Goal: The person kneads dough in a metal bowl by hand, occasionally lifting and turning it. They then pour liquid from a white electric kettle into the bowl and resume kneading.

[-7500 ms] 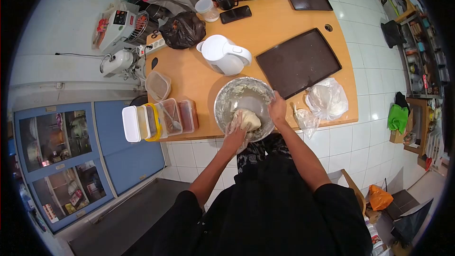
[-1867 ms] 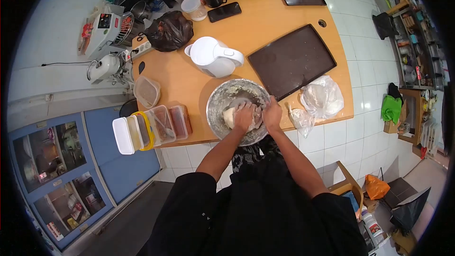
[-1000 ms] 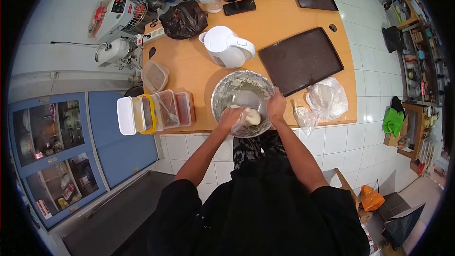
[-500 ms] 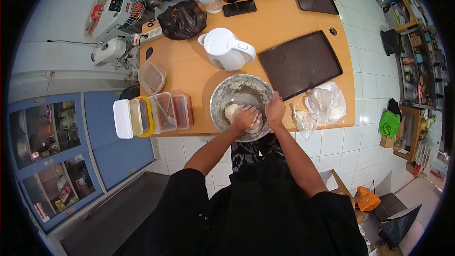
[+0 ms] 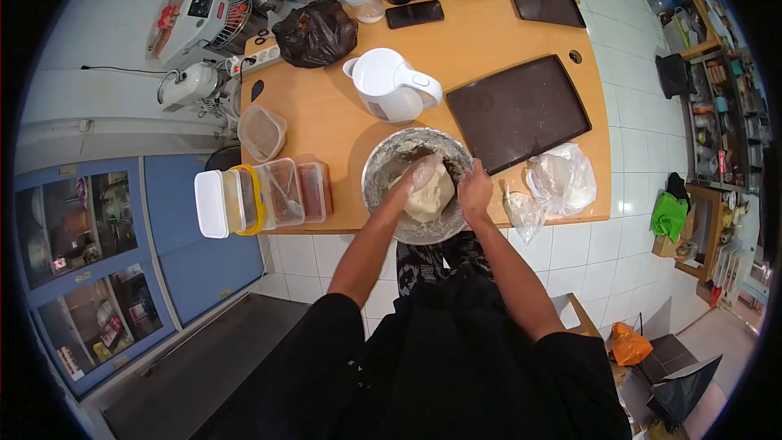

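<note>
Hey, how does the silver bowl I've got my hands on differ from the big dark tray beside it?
The silver bowl is round and deep; the dark tray is rectangular and shallow. The bowl has your left hand on the dough inside and your right hand at its rim, while the tray lies flat on the table. Both have pale bits on them, thicker in the bowl.

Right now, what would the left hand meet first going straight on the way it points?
Past the dough it touches, the left hand would probably meet the far wall of the bowl; depth is unclear.
</note>
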`<state>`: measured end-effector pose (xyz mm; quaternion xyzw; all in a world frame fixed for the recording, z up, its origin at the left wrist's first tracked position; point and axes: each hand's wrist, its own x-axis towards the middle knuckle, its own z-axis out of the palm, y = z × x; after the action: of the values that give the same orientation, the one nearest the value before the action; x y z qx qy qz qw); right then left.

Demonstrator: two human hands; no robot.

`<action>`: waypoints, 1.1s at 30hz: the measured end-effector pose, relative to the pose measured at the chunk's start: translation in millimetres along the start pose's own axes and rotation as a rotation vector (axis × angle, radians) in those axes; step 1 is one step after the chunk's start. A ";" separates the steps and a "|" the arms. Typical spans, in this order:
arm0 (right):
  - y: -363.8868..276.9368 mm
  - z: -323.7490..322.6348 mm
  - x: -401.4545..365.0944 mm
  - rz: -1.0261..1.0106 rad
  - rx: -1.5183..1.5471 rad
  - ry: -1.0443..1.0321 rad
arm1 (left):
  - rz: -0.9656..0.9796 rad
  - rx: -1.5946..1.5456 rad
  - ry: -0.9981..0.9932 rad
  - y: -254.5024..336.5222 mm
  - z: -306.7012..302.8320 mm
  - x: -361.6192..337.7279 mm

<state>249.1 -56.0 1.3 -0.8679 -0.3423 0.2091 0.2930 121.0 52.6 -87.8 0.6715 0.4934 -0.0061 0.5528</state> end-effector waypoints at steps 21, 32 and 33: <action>-8.9 -3.8 -0.1 -0.005 -0.057 0.016 | 0.092 0.930 0.098 45.1 -1.0 -121.6; -7.2 1.0 2.3 -0.044 -0.055 0.020 | 0.559 0.767 0.126 -12.1 18.7 -63.5; -6.0 1.2 2.2 -0.036 -0.052 0.009 | 0.541 0.771 0.130 -15.6 22.5 -51.7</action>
<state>247.1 -50.4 4.0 -0.8699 -0.3618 0.1908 0.2757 96.1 0.3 -79.4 0.9312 0.2961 -0.0024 0.2127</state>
